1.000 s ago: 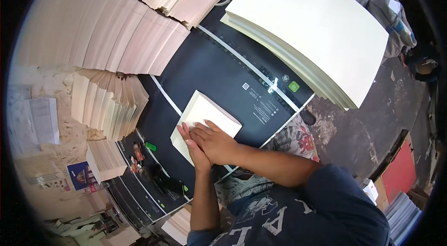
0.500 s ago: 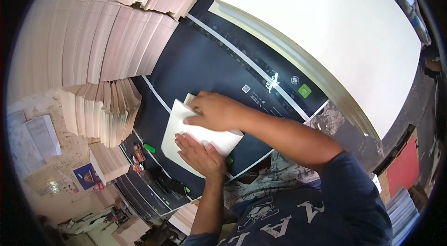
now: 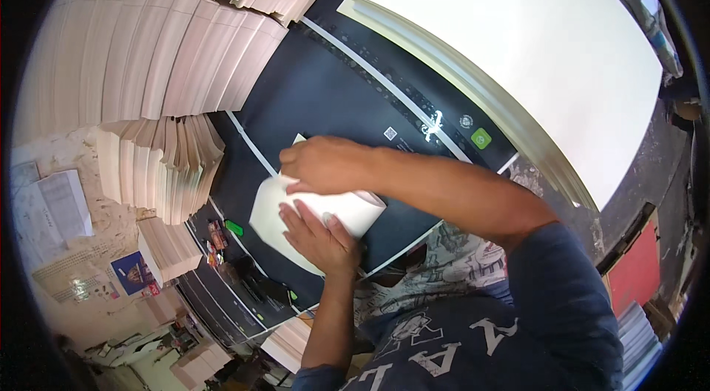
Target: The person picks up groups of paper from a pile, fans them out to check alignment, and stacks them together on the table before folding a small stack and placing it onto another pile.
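Note:
A cream-white paper sheet [image 3: 275, 222] lies on the dark table, bent over on itself, with a rounded curl at its right end. My left hand [image 3: 322, 238] rests flat on the paper, fingers spread. At the paper's far edge, my right hand [image 3: 325, 164] has its fingers curled round and pinching the folded-over part. Its palm side and most of its fingertips are hidden. A small pale corner of paper shows just beyond the right knuckles.
A big stack of large white sheets [image 3: 510, 43] fills the far right of the dark table [image 3: 318, 95]. Tall piles of bound paper blocks [image 3: 148, 51] stand along the left. Near them lie a green object [image 3: 234, 228] and dark tools [image 3: 255, 284]. A red panel [image 3: 636, 265] is at the right.
My right hand has turned over and closed on the paper's far edge. The sheet now bends into a rounded curl at its right end. My left hand stays on it, fingers more spread.

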`<action>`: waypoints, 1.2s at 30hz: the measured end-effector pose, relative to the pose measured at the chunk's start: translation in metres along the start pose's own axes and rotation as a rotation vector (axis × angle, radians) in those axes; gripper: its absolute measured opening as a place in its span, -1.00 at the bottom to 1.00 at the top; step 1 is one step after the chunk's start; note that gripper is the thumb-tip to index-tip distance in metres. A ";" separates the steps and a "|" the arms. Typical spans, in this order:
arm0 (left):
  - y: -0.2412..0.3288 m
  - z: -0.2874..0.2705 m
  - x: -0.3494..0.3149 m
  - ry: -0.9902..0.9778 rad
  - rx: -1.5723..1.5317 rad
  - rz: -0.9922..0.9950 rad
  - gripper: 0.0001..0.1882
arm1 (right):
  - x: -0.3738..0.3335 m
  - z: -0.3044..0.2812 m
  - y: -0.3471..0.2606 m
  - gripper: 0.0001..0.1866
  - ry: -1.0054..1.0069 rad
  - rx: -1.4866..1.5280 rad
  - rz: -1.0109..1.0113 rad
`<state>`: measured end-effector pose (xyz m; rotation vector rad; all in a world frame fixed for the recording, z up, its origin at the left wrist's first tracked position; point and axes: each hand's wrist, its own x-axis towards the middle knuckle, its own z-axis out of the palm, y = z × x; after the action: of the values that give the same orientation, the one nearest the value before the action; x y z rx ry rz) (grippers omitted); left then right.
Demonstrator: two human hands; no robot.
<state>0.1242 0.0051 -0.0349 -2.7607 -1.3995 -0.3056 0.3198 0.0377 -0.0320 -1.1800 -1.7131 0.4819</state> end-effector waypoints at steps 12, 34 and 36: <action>-0.005 0.000 0.007 0.081 -0.023 0.049 -0.29 | 0.023 -0.030 0.004 -0.47 -0.379 0.567 0.662; 0.013 0.007 0.035 -0.044 0.435 -0.168 -0.36 | -0.038 0.059 -0.057 -0.22 0.027 -0.138 -0.238; 0.002 0.004 0.024 -0.076 0.398 -0.046 -0.35 | -0.039 0.061 -0.052 -0.13 -0.025 -0.065 -0.082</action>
<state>0.1400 0.0232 -0.0346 -2.4397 -1.3645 0.0731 0.2433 -0.0087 -0.0401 -1.1485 -1.8035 0.3951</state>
